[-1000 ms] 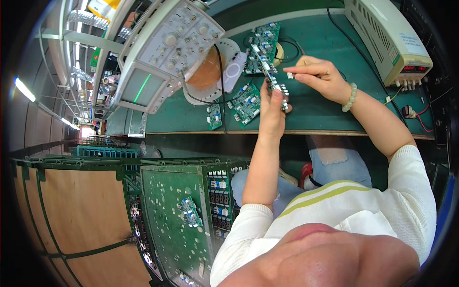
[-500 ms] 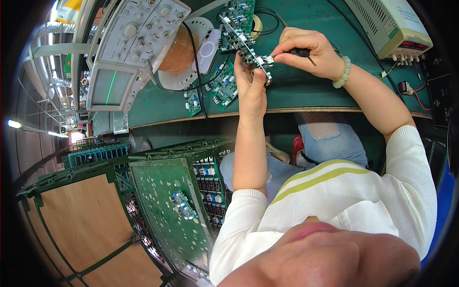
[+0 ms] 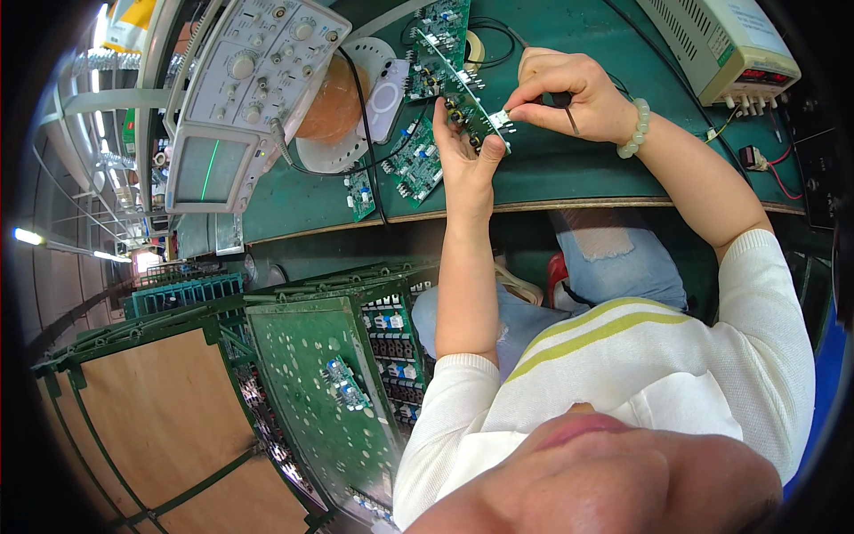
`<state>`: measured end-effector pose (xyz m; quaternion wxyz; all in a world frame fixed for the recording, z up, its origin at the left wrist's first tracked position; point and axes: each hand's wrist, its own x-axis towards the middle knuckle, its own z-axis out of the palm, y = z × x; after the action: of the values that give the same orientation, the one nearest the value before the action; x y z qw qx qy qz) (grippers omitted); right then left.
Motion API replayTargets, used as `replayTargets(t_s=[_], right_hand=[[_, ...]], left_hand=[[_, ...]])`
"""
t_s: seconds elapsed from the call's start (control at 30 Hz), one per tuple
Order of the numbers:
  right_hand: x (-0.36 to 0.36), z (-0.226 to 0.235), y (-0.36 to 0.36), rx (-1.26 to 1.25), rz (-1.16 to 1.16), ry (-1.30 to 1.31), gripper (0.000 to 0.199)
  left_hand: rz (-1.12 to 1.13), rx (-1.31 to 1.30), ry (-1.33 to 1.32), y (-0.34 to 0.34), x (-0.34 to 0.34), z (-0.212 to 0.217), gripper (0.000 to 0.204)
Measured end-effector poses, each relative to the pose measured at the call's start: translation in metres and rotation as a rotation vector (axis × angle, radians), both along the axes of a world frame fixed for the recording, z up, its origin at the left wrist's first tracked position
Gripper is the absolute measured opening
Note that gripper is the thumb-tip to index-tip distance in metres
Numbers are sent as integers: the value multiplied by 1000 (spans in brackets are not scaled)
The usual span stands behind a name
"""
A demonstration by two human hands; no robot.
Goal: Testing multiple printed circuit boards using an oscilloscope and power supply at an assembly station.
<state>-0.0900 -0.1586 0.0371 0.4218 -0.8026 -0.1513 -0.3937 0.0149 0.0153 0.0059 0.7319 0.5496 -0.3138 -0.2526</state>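
Note:
My left hand [image 3: 469,171] grips a green circuit board [image 3: 466,100] by its lower end, thumb on one side and fingers on the other. The board is tilted on edge above the bench, with components standing out from it. At its right side, my right hand [image 3: 583,93] pinches a small white connector [image 3: 499,117] between thumb and forefinger, against the board. A black-handled tool with a thin shaft [image 3: 561,100] is tucked in the same hand; its kind is unclear. More circuit boards [image 3: 415,165] lie on the bench just left of my left hand.
An oscilloscope [image 3: 209,169] with a green trace stands at the left, beside a white perforated tray [image 3: 329,156] and a phone [image 3: 386,100]. A power supply [image 3: 725,44] sits at the far right. A black cable [image 3: 366,133] crosses the bench. Green racks [image 3: 302,356] stand lower left.
The held circuit board has turned in my left hand, so its component side faces more toward me. My right hand stays at its edge, still pinching the white connector.

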Motion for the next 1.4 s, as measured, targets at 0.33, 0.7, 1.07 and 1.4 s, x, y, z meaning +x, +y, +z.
replayTargets(t_s=[0.33,0.7,1.07,1.4], right_hand=[[0,1,0,-85,-24,-16,12],[3,3,0,-118,-1,-58,13],[-12,19,-32,-5,211,334,7],[-16,18,-52,109,331,565,7]], left_hand=[[-37,29,5,1,4,3,119],[-32,63,-9,2,-1,9,115],[21,527,-460,11,-6,27,119],[-286,730,-632,86,-29,135,39]])
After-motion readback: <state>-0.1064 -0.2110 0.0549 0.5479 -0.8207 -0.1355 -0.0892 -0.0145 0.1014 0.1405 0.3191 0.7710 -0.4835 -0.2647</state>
